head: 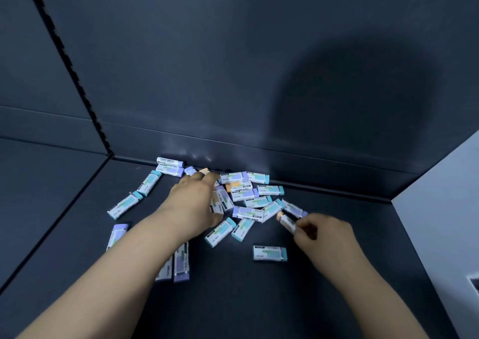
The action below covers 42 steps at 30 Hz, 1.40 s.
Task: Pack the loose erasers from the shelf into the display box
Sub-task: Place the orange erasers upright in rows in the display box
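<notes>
Several loose erasers (pixel 246 196) in white sleeves with teal, purple or orange ends lie scattered on the dark shelf (pixel 259 299), most heaped near the back wall. My left hand (pixel 193 198) reaches into the heap, its fingers curled around erasers (pixel 220 201) at the pile's left side. My right hand (pixel 321 232) pinches an orange-ended eraser (pixel 286 221) at the heap's right edge. One teal-ended eraser (pixel 270 253) lies alone in front. No display box is in view.
The shelf's dark back wall (pixel 233 79) rises just behind the heap. A slotted upright (pixel 70 63) runs along the left, with another shelf bay beyond it. A pale side panel (pixel 440 209) closes the right.
</notes>
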Available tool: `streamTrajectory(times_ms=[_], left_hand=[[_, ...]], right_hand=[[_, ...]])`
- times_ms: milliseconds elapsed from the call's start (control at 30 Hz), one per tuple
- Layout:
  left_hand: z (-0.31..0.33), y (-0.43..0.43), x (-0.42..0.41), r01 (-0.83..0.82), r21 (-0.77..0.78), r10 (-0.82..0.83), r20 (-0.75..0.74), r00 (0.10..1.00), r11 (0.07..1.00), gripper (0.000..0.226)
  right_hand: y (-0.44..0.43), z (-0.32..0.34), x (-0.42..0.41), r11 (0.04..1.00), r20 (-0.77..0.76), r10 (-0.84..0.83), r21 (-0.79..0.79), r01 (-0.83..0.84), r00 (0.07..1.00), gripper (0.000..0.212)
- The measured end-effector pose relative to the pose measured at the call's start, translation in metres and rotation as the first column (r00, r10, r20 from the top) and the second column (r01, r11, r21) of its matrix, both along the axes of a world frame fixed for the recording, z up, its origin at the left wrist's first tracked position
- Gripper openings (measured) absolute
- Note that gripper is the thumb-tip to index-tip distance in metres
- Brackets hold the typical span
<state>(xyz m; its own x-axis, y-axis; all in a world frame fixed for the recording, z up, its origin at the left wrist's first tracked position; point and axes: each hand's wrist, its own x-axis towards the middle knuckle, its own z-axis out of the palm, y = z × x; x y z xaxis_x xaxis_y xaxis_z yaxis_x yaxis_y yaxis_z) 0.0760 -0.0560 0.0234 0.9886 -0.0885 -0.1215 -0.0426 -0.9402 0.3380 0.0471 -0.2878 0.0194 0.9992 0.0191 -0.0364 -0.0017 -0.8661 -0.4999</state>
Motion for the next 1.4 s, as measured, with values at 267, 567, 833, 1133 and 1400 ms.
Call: streamTrajectory(times_ms=[267, 567, 833, 1133, 1400], left_hand=[[-0.003, -0.002, -0.035, 0.168, -0.141, -0.164, 0.038, 0.986, 0.976, 0.073], [-0.023, -0.005, -0.045, 0.076, -0.248, -0.093, -0.057, 0.994, 0.966, 0.087], [-0.024, -0.006, -0.051, 0.051, -0.318, -0.065, -0.033, 0.997, 0.947, 0.087], [-0.025, -0.01, -0.055, 0.005, -0.317, -0.015, -0.027, 1.0, 0.948, 0.078], [-0.013, 0.008, -0.064, 0.157, -0.077, -0.165, -0.11, 0.98, 0.985, 0.071]], right_hand=[[0.066, 0.001, -0.027, 0.943, 0.041, 0.262, -0.223, -0.247, 0.964, 0.023], [0.06, -0.003, -0.004, 0.877, -0.185, 0.456, -0.073, -0.475, 0.87, 0.078], [0.066, -0.007, 0.003, 0.832, -0.208, 0.498, -0.158, -0.532, 0.842, 0.075], [0.07, -0.015, -0.002, 0.876, -0.089, 0.478, -0.03, -0.482, 0.874, 0.044], [0.09, -0.012, -0.016, 0.875, -0.101, 0.479, -0.028, -0.484, 0.872, 0.057]])
